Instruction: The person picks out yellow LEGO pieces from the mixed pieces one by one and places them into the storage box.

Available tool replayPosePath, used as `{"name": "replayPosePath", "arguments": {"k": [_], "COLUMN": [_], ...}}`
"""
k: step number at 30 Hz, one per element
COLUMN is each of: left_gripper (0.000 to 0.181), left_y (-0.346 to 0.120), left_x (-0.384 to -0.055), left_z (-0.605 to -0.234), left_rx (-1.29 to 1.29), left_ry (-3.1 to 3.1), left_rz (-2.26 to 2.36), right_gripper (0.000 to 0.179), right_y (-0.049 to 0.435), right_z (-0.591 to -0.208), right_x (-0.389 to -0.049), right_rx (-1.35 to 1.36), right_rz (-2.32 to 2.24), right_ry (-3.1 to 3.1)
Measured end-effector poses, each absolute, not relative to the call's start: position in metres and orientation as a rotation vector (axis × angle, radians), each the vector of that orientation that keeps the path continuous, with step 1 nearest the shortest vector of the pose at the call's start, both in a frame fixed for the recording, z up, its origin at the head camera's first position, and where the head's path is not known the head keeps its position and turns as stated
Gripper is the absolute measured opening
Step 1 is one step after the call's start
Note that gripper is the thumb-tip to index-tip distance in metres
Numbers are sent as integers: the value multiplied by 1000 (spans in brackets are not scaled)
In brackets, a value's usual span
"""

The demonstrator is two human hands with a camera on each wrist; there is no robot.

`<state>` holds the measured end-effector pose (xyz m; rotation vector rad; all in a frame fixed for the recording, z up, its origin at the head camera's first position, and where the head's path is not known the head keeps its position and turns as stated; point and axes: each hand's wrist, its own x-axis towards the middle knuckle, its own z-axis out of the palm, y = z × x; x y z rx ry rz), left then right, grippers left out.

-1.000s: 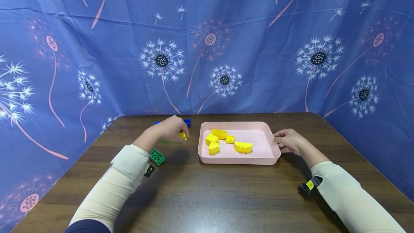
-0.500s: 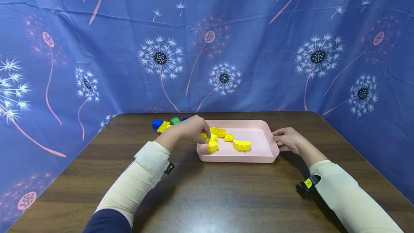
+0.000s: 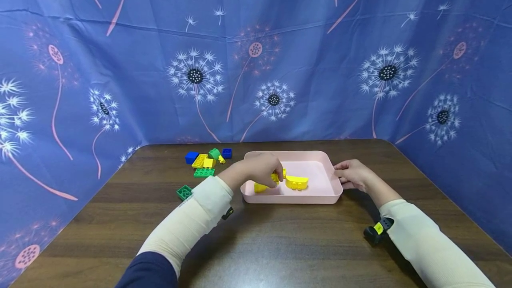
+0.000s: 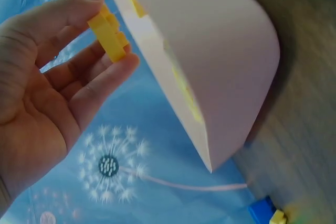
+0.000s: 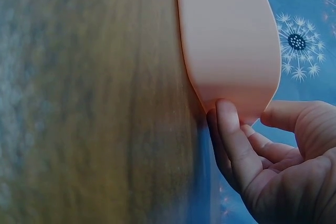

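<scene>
The left hand (image 3: 262, 170) is above the pink tray (image 3: 316, 177), and it pinches 1 yellow brick (image 4: 108, 38) between thumb and finger. The right hand (image 3: 354, 175) holds the right end of the pink tray, with its thumb at the rim. Inside lies a curved yellow brick (image 3: 297, 182); other yellow pieces are partly hidden. On the table (image 3: 280, 243), to the left, lie 2 blue bricks (image 3: 191, 158) near 3 green pieces (image 3: 204, 172).

Studded yellow block (image 4: 109, 36) above pink tray (image 3: 296, 199)
</scene>
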<state>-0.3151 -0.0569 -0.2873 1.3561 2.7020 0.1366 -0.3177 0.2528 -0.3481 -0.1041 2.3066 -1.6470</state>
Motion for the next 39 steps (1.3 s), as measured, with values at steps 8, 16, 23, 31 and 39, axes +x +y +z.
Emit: {"name": "replayPosePath", "arguments": {"k": [8,16,23,31,39], "left_gripper": [14,11,12,12,20], "left_y": [-43,-36,-34,-37,-45], "left_x": [-316,-322,-324,-323,-322], "left_z": [-298,-304,-312,-309,-295], "left_rx": [1306,1340,1321,1346,1395], "left_ry": [2653,2619,2575,2585,2630], "left_rz": [182,145,80,62,30], "right_gripper": [45,46,46,45,45], "right_y": [254,254,254,253,253], "right_z": [-350,-349,-349,-350,-350], "right_x": [-319,-320,-318,-317,-317], "right_rx": [-107,-102,-98,-92,-76], "right_rz": [-1627,-1615,-1628,-1636,-1622], "right_ry": [2324,2332,2318,2313,2327]}}
